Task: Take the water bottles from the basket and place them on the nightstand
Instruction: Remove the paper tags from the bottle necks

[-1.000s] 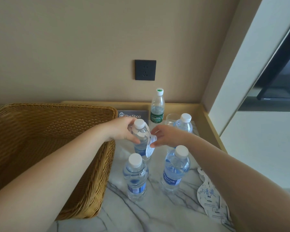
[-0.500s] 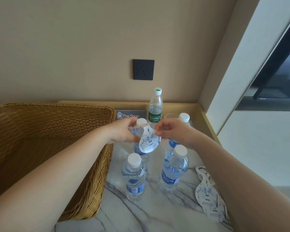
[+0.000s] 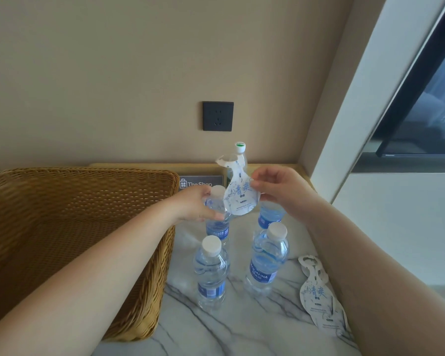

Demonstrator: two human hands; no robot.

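Several clear water bottles with white caps stand on the marble nightstand (image 3: 242, 327). My left hand (image 3: 194, 202) grips the back-left bottle (image 3: 217, 227) around its neck. My right hand (image 3: 280, 188) pinches a white paper neck tag (image 3: 239, 195), holding it free in the air above that bottle. Two bottles stand nearer me: one at front left (image 3: 211, 273) and one at front right (image 3: 267, 260). Another bottle (image 3: 270, 217) is partly hidden behind my right hand. The wicker basket (image 3: 144, 253) stands on the left, and I see no bottle in the visible part.
A green-label bottle (image 3: 240, 150) stands at the back against the wall, beside a small dark sign (image 3: 201, 182). More paper tags (image 3: 319, 299) lie on the marble at right. A dark wall socket (image 3: 218, 116) is above. A wooden rim (image 3: 303, 173) borders the nightstand.
My right hand has pulled the paper tag off the back-left bottle's neck and lifted it up. My left hand still holds that bottle.
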